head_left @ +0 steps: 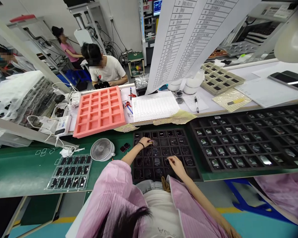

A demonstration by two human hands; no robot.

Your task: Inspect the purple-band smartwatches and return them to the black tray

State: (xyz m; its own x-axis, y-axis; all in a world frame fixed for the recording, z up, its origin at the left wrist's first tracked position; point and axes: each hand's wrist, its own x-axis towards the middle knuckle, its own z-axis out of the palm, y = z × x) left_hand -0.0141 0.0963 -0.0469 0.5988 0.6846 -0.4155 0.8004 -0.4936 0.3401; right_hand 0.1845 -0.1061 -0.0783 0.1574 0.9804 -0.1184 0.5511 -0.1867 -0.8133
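Note:
A black compartment tray (193, 174) lies before me on the green bench, its cells holding dark, glossy squarish pieces like small watch screens. My left hand (145, 142), with a dark band at the wrist, reaches over the upper middle cells. Its fingers are closed by a clear-edged piece (154, 142); whether they grip it is too small to tell. Lower right over the same tray, my right hand (176, 164) has thumb and fingertips pinched together, and what they hold cannot be made out. Two dark glossy pieces (125, 147) lie just left of the tray.
Left of the tray stand a small grey fan (102, 149) and a clear tray (70, 172) of black parts. More black trays (240, 145) sit at right. The raised shelf carries a pink tray (99, 110), papers (155, 106) and a phone (289, 80). A co-worker (111, 69) sits beyond.

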